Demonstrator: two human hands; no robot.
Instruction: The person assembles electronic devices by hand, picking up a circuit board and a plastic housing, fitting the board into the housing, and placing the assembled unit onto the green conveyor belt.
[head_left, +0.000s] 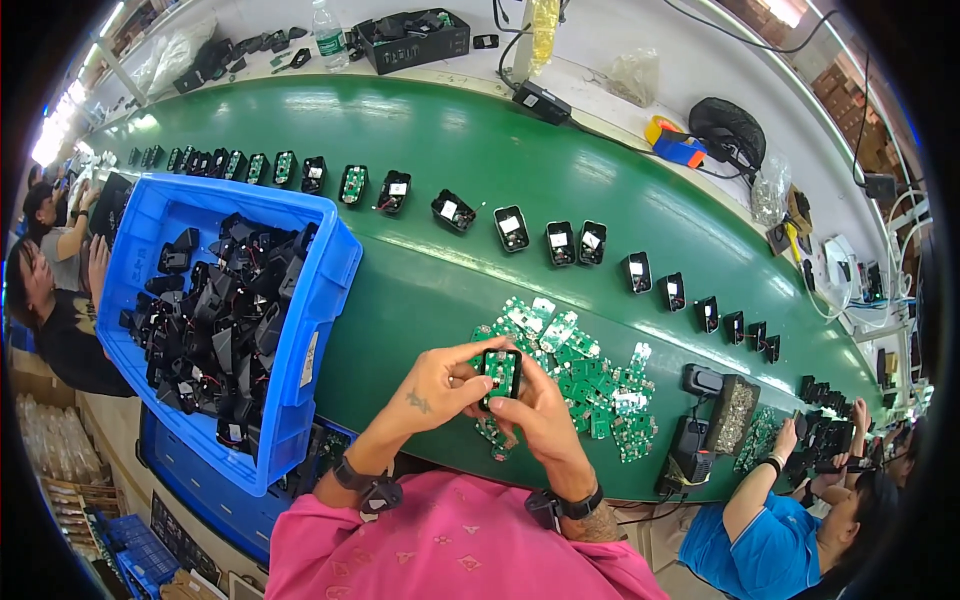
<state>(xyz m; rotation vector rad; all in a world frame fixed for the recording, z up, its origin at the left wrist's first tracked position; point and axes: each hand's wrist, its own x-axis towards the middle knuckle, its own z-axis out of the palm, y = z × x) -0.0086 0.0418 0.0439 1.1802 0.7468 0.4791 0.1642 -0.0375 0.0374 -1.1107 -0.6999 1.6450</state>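
Gripping a black housing between left hand and right hand

Nearest is the wearer's pink shirt, with a dark band on each wrist. Just beyond it, the two hands are closed around the housing from either side, fingers curled about its walls. The left thumb lies over the green board inside; the right thumb lies at the housing's near end. The housing is held above the green table, beside a loose heap of green circuit boards.

To the left stands a blue crate, heaped with black parts and thin wires. To the right, a brown block stands near the table's edge, and a person in a blue shirt sits beyond it.

Farther across, a spaced line of black cases runs from upper left to right; several at the left show green boards, while those mid-row show white rectangles. On the far ledge are a clear bottle, a black bin and a blue-and-orange tape dispenser.
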